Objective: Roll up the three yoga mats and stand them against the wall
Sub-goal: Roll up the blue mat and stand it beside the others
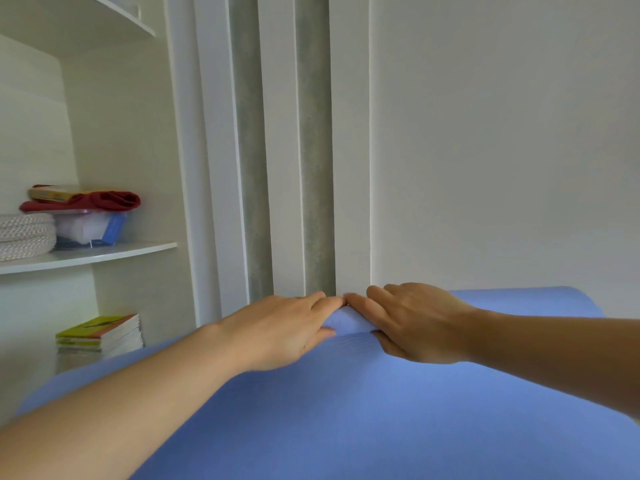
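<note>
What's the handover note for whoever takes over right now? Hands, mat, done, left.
Left hand: fingers curled over the rolled far edge of the blue mat, gripping it.
Right hand: same, beside the left, fingertips touching.
Mat: spread flat toward the camera, only a small tight roll started at the far end, near the white wall.
Done: first turn.
Left: finish rolling, stand it against the wall. No other mats in view.
</note>
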### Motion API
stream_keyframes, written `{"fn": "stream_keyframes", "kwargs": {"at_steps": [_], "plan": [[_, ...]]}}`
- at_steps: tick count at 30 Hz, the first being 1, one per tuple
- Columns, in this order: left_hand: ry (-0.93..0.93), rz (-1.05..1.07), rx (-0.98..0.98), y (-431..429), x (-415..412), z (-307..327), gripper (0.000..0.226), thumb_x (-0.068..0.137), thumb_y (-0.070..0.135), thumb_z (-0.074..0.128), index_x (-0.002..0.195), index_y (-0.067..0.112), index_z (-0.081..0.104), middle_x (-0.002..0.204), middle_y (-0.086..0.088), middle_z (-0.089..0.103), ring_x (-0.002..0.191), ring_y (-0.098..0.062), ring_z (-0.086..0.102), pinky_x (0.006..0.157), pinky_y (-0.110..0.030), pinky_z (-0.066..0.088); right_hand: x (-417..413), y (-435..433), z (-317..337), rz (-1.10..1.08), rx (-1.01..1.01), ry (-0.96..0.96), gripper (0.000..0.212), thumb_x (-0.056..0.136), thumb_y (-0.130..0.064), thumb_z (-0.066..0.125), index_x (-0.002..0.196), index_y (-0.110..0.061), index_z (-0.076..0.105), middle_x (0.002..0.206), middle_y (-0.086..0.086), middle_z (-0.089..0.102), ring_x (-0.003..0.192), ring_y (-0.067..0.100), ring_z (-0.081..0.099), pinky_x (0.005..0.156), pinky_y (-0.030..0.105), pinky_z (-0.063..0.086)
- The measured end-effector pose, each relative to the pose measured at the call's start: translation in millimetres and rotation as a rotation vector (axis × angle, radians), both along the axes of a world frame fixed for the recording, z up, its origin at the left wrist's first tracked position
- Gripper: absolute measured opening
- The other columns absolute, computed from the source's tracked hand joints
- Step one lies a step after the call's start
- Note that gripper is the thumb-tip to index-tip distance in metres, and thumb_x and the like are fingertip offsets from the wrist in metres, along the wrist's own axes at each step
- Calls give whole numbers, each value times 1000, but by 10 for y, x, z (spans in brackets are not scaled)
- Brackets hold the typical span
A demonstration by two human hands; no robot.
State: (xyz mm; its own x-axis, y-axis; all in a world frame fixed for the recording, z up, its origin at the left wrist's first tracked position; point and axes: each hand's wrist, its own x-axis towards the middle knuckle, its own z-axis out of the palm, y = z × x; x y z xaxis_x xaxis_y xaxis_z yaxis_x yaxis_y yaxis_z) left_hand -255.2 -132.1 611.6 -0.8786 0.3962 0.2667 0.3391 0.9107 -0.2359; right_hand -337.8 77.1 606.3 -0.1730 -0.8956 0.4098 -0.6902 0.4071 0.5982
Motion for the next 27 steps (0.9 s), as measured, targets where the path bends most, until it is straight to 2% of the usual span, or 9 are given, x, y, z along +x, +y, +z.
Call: {"fn": "stream_keyframes", "kwargs": {"at_steps": [5, 8, 10, 13, 17, 20, 23, 25, 27], "plan": [[64, 80, 101, -36, -22, -22, 31, 100, 29, 39, 131, 28, 40, 122, 9, 48, 105, -13, 48, 77, -22, 34, 103, -155, 58, -189, 55, -325, 44, 99, -29, 39, 141, -20, 32, 120, 0, 48, 104, 24, 53, 82, 33, 42], [216, 94, 38, -29, 24, 32, 30, 97, 24, 45, 127, 24, 44, 120, 9, 50, 106, -15, 48, 74, -22, 27, 114, -254, 191, -271, -71, -527, 26, 82, -20, 57, 108, -19, 55, 100, -1, 53, 89, 21, 55, 69, 27, 42], [424, -25, -26, -92, 34, 55, 30, 86, 18, 63, 115, 20, 54, 106, 6, 57, 91, -19, 56, 73, -23, 32, 125, -304, 241, -281, -135, -574, 19, 77, -14, 58, 94, -16, 50, 91, -2, 50, 79, 20, 51, 58, 23, 38], [658, -84, -103, -288, -89, -3, 38, 64, 11, 76, 97, 19, 59, 82, 4, 58, 71, -21, 59, 77, -27, 36, 178, -406, 262, -264, -123, -544, 19, 84, -13, 52, 98, -16, 41, 87, 0, 46, 75, 22, 48, 53, 25, 33], [799, 50, -36, -305, -109, -163, 31, 64, 9, 76, 90, 20, 63, 85, 2, 57, 79, -23, 50, 73, -31, 34, 203, -536, 300, -247, -62, -566, 25, 91, -31, 55, 112, -22, 44, 87, -3, 49, 80, 22, 53, 62, 29, 40], [845, 169, 284, -182, -78, -422, 40, 63, 5, 80, 96, 18, 62, 84, -4, 56, 68, -26, 53, 57, -33, 38, 147, -640, 296, -271, -82, -501, 25, 91, -34, 54, 112, -23, 47, 87, -4, 48, 85, 24, 54, 67, 32, 40], [659, 311, 762, -55, 68, -732, 26, 81, 7, 68, 103, 17, 58, 81, 2, 57, 67, -23, 57, 57, -32, 42, 117, -719, 178, -309, -91, -490, 22, 91, -31, 52, 111, -21, 48, 95, 3, 55, 84, 25, 53, 65, 31, 37], [368, 361, 1238, 7, 161, -925, 6, 90, 23, 61, 92, 19, 64, 79, 8, 61, 77, -13, 62, 69, -30, 49, 137, -764, 59, -311, -85, -468, 23, 91, -30, 51, 111, -20, 47, 100, 6, 59, 87, 28, 56, 65, 32, 39], [67, 266, 1883, 78, 252, -997, 13, 92, 29, 59, 85, 20, 66, 81, 5, 69, 81, -13, 68, 71, -29, 54, 196, -826, -74, -309, -55, -443, 24, 92, -29, 49, 113, -19, 45, 101, 7, 60, 88, 30, 57, 66, 34, 42]]}}
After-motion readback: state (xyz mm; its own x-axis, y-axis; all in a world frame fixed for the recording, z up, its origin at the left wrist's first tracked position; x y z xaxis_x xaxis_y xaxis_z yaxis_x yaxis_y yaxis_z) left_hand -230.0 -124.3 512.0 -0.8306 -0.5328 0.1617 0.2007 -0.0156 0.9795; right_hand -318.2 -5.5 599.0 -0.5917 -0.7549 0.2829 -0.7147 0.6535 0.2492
